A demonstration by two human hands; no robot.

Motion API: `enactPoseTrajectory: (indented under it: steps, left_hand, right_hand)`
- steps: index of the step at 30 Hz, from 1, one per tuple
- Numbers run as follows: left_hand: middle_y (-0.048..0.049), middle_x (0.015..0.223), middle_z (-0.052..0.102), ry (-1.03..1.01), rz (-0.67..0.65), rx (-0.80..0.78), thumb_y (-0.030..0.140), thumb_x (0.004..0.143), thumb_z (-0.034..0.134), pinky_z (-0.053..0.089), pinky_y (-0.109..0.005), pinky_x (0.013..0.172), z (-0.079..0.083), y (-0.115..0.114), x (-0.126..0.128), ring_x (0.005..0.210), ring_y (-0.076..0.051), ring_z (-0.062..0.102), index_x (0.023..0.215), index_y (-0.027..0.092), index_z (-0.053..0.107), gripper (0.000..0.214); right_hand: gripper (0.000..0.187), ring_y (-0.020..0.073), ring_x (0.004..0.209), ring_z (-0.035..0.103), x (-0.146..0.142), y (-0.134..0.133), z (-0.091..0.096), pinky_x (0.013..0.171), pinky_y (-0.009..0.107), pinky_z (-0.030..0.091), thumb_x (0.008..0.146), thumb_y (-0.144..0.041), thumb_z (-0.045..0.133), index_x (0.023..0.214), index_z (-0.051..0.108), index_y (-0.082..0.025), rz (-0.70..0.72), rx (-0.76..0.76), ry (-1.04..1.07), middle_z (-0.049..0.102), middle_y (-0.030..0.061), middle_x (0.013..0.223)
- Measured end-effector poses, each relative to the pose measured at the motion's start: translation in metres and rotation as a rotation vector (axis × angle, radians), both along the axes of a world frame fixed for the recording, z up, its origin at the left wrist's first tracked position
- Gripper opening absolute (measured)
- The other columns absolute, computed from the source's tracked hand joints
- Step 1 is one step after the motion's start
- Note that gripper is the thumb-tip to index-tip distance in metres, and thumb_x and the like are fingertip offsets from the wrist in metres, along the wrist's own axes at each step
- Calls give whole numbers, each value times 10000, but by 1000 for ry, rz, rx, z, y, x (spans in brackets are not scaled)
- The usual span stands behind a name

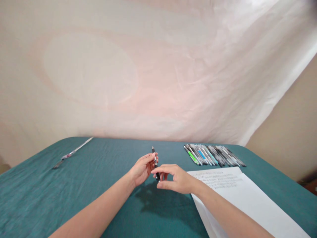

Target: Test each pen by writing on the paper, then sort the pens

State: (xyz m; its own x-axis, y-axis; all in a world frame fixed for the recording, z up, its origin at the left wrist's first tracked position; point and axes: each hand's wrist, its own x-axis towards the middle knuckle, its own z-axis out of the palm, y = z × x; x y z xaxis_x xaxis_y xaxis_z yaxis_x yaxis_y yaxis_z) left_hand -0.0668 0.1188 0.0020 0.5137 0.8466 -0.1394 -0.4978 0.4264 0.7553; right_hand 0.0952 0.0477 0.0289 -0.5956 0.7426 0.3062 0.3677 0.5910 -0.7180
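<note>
Above the middle of the table, a dark pen (155, 161) with a pale band is held nearly upright, its narrow tip pointing up and away. My left hand (143, 169) grips its upper barrel between thumb and fingers. Around the pen's lower end, the thumb and fingers of my right hand (172, 178) are bent in a pinch. Part of the barrel is hidden behind the right fingers.
A row of several pens (210, 155) lies at the back right. Nearer are white paper sheets (257, 201) with handwriting, partly under my right forearm. At the far left rests a long thin pale item (76, 149) with a dark end. A green cloth (104, 155) covers the table.
</note>
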Motion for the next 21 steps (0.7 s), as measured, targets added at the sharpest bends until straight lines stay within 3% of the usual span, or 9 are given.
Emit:
enactPoseTrajectory:
  steps: [9,16,19,21]
  left_hand:
    - [-47,734,620,-15,-27,-15,145,797,540,496,-170,566,2,-1,0,627,-93,600,901,105,585,120]
    - [-49,741,632,11,-9,-128,134,802,519,498,-171,532,11,-3,2,603,-98,609,905,99,580,124]
    - [-61,769,638,-6,-6,-174,100,797,505,494,-164,585,17,-10,7,634,-92,607,839,85,596,102]
    - [-47,759,631,-19,-33,-122,104,787,518,486,-177,614,19,-17,13,638,-90,593,797,102,607,89]
  right_hand:
    - [309,120,765,557,-3,-3,1,747,225,422,806,-357,524,1048,577,-174,-60,142,-87,613,41,889]
    - [583,166,895,529,3,-5,18,826,259,393,692,-478,613,1194,480,-212,-54,319,-243,597,54,1003]
    - [534,183,879,523,7,-5,27,789,276,402,748,-461,558,1216,460,-223,-165,417,-304,588,66,976]
    - [447,174,828,525,11,-7,33,749,272,406,817,-413,481,1222,456,-224,-261,464,-301,584,66,922]
